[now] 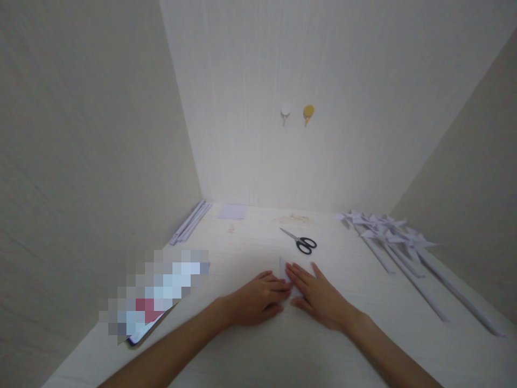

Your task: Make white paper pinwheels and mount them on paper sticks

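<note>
A small folded piece of white paper (283,265) lies on the table, with one pointed corner showing and most of it covered by my hands. My right hand (319,295) rests flat over it, fingers stretched out and pressing on the paper, thumb apart. From the other side my left hand (258,299) lies low on the table, fingers extended, its fingertips meeting the paper and the right fingertips. Just beyond the hands is a pair of black-handled scissors (301,241), its blades pointing away to the left.
Several white paper pinwheels (379,229) with long paper sticks lie at the right. Rolled paper sticks (191,222) and a paper square (232,211) are at the back left. Rubber bands (297,219) lie near the back wall. A phone with a blurred screen (161,296) stands left.
</note>
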The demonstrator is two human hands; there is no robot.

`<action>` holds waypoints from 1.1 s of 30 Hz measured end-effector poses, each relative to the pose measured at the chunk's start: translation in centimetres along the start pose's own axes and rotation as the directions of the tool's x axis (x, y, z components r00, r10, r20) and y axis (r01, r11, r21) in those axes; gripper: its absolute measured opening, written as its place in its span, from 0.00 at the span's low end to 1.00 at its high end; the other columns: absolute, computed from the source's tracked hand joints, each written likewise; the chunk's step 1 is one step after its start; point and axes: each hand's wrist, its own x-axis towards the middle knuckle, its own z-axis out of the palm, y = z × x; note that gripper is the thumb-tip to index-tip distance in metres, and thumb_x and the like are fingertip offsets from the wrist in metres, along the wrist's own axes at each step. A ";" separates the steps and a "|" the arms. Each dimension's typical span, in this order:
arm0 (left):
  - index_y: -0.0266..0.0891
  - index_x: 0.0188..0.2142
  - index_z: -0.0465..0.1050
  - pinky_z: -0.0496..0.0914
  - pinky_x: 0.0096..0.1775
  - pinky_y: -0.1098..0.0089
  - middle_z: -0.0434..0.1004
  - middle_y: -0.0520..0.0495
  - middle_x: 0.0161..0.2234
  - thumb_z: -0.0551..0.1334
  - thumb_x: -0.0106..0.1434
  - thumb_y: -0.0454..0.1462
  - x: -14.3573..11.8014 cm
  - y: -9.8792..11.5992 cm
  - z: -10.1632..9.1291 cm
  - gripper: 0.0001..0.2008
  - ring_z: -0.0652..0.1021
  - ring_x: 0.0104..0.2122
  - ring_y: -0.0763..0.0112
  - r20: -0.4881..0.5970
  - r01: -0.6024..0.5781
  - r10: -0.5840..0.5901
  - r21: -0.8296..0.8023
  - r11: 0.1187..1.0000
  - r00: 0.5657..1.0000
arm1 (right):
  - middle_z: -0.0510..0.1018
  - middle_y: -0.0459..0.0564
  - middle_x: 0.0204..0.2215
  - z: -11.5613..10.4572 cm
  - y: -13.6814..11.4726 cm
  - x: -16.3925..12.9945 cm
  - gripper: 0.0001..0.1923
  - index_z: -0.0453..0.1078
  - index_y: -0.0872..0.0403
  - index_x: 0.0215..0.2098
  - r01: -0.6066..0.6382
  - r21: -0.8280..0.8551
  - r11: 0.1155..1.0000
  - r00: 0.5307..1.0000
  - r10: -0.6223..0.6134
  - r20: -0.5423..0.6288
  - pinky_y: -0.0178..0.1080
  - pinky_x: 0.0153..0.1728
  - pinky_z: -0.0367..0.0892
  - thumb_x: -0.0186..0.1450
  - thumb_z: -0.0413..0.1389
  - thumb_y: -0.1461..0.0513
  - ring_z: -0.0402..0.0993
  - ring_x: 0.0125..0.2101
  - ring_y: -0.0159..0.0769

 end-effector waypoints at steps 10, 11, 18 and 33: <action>0.40 0.45 0.63 0.53 0.51 0.63 0.67 0.46 0.47 0.52 0.58 0.35 0.1 -0.3 0.2 0.15 0.66 0.47 0.66 0.015 -0.002 0.002 -0.023 1.000 1.000 | 0.54 0.59 0.56 -1.5 -0.5 1.6 0.33 0.50 0.59 0.56 -0.009 -0.043 0.999 1.000 0.010 0.027 0.57 0.51 0.43 0.61 0.35 0.46 0.46 0.56 0.46; 0.39 0.44 0.64 0.53 0.51 0.63 0.68 0.46 0.47 0.53 0.57 0.35 0.1 -0.3 0.1 0.14 0.67 0.46 0.66 0.016 -0.007 0.007 -0.018 1.000 1.000 | 0.54 0.60 0.55 -1.7 -0.5 2.3 0.33 0.50 0.60 0.56 -0.009 -0.048 0.999 0.999 0.011 0.035 0.57 0.51 0.44 0.61 0.35 0.46 0.46 0.56 0.46; 0.39 0.43 0.65 0.54 0.51 0.64 0.68 0.45 0.46 0.53 0.57 0.34 0.2 -0.3 0.0 0.13 0.67 0.45 0.66 0.006 -0.020 0.020 -0.009 1.000 1.000 | 0.52 0.60 0.56 -1.7 -0.3 4.1 0.34 0.48 0.61 0.57 0.006 -0.049 0.999 0.996 -0.002 0.084 0.56 0.52 0.41 0.61 0.34 0.47 0.44 0.56 0.45; 0.34 0.47 0.63 0.53 0.51 0.65 0.65 0.44 0.50 0.50 0.59 0.36 0.1 -0.6 0.5 0.16 0.65 0.49 0.66 0.014 -0.019 0.019 -0.016 1.000 1.000 | 0.44 0.56 0.58 -0.2 0.2 -4.0 0.37 0.33 0.55 0.59 0.054 -0.074 0.996 0.998 -0.052 0.026 0.55 0.53 0.40 0.60 0.41 0.47 0.40 0.57 0.45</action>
